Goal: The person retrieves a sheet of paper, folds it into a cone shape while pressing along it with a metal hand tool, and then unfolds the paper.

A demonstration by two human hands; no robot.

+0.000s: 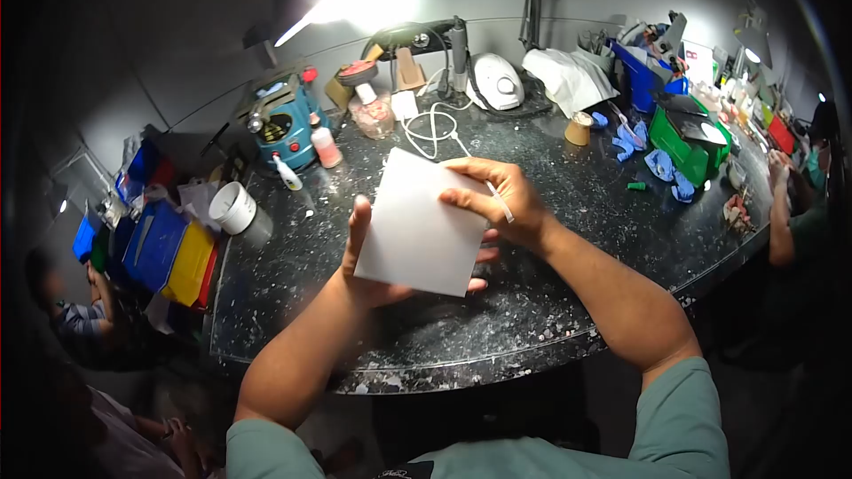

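A blank white paper pad (424, 226) is held tilted above the dark bench in the middle of the head view. My left hand (362, 253) supports it from below, thumb up along its left edge and fingertips showing past its right edge. My right hand (510, 200) grips the pad's upper right side, with thumb and forefinger pressed on it. A thin whitish stick (500, 202) crosses the fingers of that same hand; its exact kind cannot be made out.
Behind the pad stand a pink-filled bottle (326, 144), a teal machine (284, 124) and a looped white cable (432, 129). A white tub (233, 208) sits left. To the right are a small tan cup (579, 129), blue gloves (659, 164) and a green bin (688, 144). Other people sit at both sides.
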